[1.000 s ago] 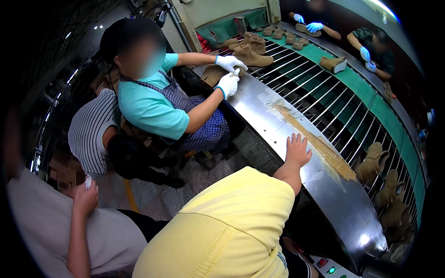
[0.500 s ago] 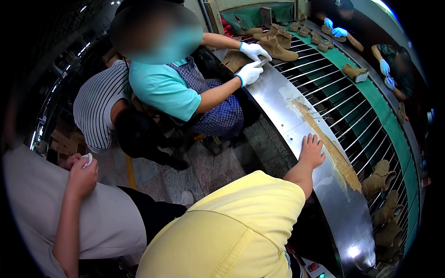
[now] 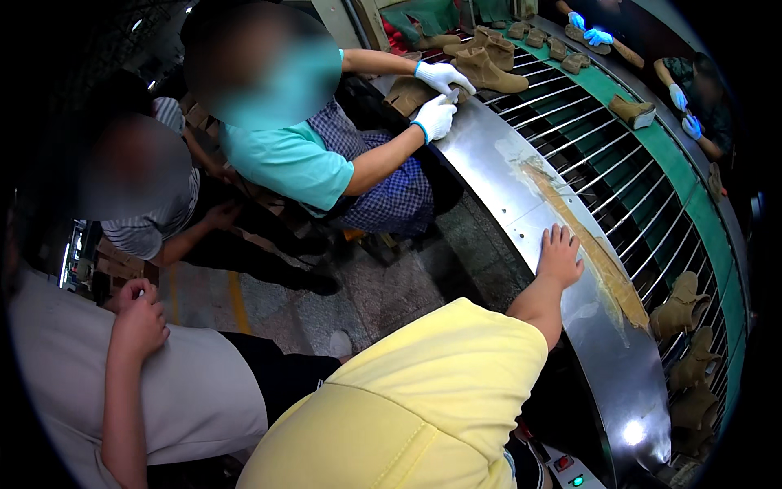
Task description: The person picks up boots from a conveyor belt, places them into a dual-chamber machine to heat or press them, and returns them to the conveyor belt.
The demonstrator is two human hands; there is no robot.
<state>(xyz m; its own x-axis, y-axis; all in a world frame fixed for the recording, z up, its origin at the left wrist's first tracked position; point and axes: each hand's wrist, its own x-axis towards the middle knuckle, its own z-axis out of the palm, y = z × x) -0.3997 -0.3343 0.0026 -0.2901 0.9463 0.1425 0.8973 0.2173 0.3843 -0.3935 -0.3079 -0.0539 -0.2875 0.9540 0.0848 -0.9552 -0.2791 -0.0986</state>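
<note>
From the yellow sleeve (image 3: 423, 367) my left arm reaches out to a curved metal ledge (image 3: 603, 359). My left hand (image 3: 560, 257) lies palm down on it with the fingers a little spread, holding nothing. Right beside the fingers runs a strip of brown tape (image 3: 586, 244), worn and peeling along the ledge. Past the ledge are the metal bars of a rack (image 3: 631, 187), and tan ankle boots (image 3: 678, 308) rest on them at the right. My right hand is out of the picture.
Across to the left, a co-worker's white-gloved hands (image 3: 440, 98) hold a small thin item by a brown boot piece (image 3: 407, 95). More tan boots (image 3: 487, 70) stand beyond. A green belt (image 3: 680, 167) curves past the rack. A person in grey (image 3: 155, 367) stands close at left.
The person in the striped shirt has straightened up from a bent posture. The view has shifted slightly. My left hand stays flat on the ledge.
</note>
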